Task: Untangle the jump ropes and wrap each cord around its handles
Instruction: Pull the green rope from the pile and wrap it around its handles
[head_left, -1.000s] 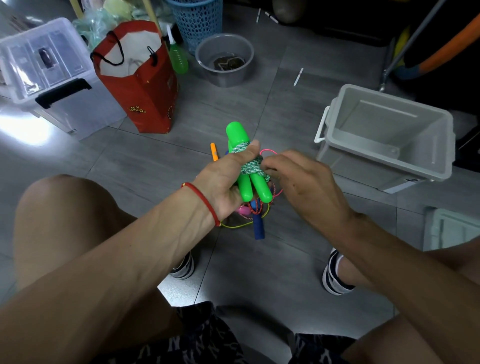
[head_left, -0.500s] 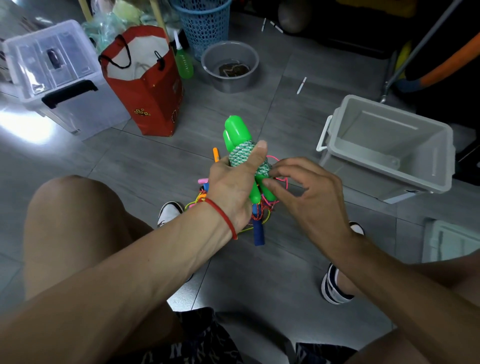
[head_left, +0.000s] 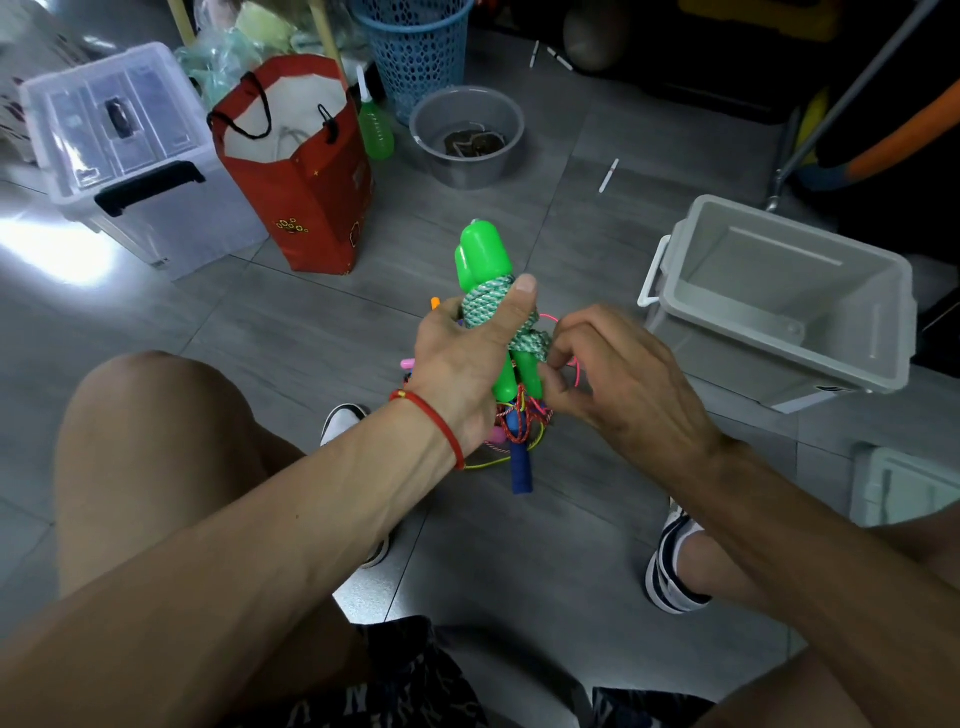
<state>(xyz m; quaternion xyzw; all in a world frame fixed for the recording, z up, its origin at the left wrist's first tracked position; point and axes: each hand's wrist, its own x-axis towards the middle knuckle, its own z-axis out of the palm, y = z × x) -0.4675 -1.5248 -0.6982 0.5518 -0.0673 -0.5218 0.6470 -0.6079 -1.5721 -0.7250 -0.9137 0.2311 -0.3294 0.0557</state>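
Note:
My left hand (head_left: 465, 358) grips a pair of bright green jump-rope handles (head_left: 483, 254) held upright together, the thumb pressing on the pale green-and-white cord (head_left: 485, 306) wound around them. My right hand (head_left: 618, 371) pinches the loose end of that cord (head_left: 535, 345) at the lower part of the handles. On the floor below lies a tangle of other jump ropes (head_left: 514, 431), with red, yellow and pink cords and a dark blue handle (head_left: 521, 473). An orange handle tip (head_left: 435, 301) peeks out behind my left hand.
An open grey bin (head_left: 779, 296) stands to the right, a lidded clear box (head_left: 124, 150) and a red paper bag (head_left: 301, 171) to the left. A grey bowl (head_left: 467, 135), blue basket (head_left: 415, 47) and green bottle (head_left: 376, 130) sit farther back. My knees and shoes flank the pile.
The green handles tilted more upright and rose slightly. My right hand slid down from the wrap's side to the cord end low on the handles. The view shifted down a little.

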